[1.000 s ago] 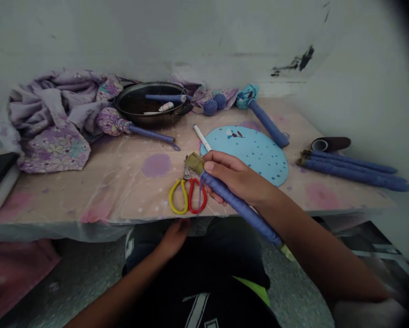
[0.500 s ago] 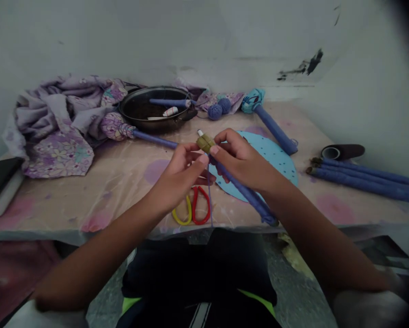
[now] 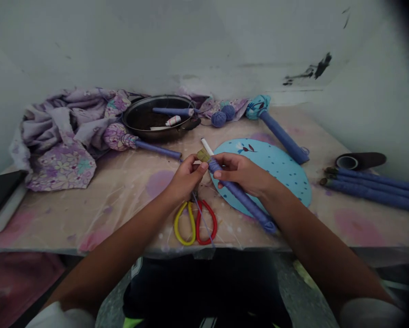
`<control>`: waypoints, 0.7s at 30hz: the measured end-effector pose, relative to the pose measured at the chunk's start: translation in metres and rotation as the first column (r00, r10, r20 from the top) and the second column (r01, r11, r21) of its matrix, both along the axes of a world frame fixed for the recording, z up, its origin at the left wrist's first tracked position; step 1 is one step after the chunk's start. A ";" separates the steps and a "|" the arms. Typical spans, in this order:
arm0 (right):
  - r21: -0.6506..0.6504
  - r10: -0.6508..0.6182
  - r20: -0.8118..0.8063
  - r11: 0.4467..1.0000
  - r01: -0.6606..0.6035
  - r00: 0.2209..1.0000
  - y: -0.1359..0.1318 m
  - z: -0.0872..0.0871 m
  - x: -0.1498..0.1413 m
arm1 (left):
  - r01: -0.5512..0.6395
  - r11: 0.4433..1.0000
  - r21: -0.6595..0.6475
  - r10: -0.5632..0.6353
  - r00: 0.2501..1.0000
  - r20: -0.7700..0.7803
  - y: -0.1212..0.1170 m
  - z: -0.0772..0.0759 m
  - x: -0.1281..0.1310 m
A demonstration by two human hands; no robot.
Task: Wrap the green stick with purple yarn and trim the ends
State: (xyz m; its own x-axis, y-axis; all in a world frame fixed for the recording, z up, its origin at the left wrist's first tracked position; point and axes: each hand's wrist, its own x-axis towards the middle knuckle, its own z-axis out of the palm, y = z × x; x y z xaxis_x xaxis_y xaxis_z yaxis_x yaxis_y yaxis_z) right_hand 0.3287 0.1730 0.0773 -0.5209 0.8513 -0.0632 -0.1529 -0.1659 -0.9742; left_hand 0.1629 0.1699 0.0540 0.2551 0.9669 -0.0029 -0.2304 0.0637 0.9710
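Note:
A stick wrapped in blue yarn (image 3: 243, 196) slants across the middle, its olive-coloured top end (image 3: 203, 155) partly bare. My right hand (image 3: 243, 175) is closed round its upper part. My left hand (image 3: 188, 175) pinches at the top end, and a loose strand of blue yarn (image 3: 204, 212) trails down from its fingers. Just beyond the top end a white marker-like stick (image 3: 207, 146) shows; whether it touches is unclear. Scissors with one yellow and one red handle (image 3: 207, 222) lie below my left hand, the strand crossing them. A blue dotted oval sheet (image 3: 276, 168) lies under the wrapped stick.
A black pan (image 3: 156, 130) holds another blue stick. Two yarn balls (image 3: 219, 119) sit beside it. Floral cloth (image 3: 61, 150) is heaped at left. Cloth-headed sticks (image 3: 119, 136) lie behind; several wrapped sticks (image 3: 371, 189) and a dark tube (image 3: 360, 161) lie at right.
Blue yarn now covers more of the stick near its top, where more olive showed before. My hands have shifted slightly along with the stick, and the camera view has tipped up a little.

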 end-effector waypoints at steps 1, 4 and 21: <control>-0.018 -0.004 -0.027 1.000 0.003 1.000 0.001 -0.001 0.001 | 0.014 1.000 0.002 -0.014 0.999 0.029 0.001 -0.001 -0.001; -0.092 0.017 -0.066 0.995 -0.023 0.998 0.000 -0.003 0.003 | 0.077 0.997 -0.012 -0.075 0.994 0.085 0.001 -0.001 -0.003; 0.152 0.072 0.428 0.977 -0.151 0.901 -0.010 0.002 0.021 | 0.155 0.988 0.003 -0.152 0.966 0.209 0.005 -0.006 -0.016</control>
State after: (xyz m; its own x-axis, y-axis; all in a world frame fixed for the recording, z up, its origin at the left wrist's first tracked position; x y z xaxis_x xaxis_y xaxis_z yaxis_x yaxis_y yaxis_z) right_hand 0.3494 0.1625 0.0791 -0.5717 0.8067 -0.1498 0.2841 0.0233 -0.9585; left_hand 0.1469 0.1753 0.0485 0.3965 0.9165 0.0536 -0.4137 0.1262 0.9016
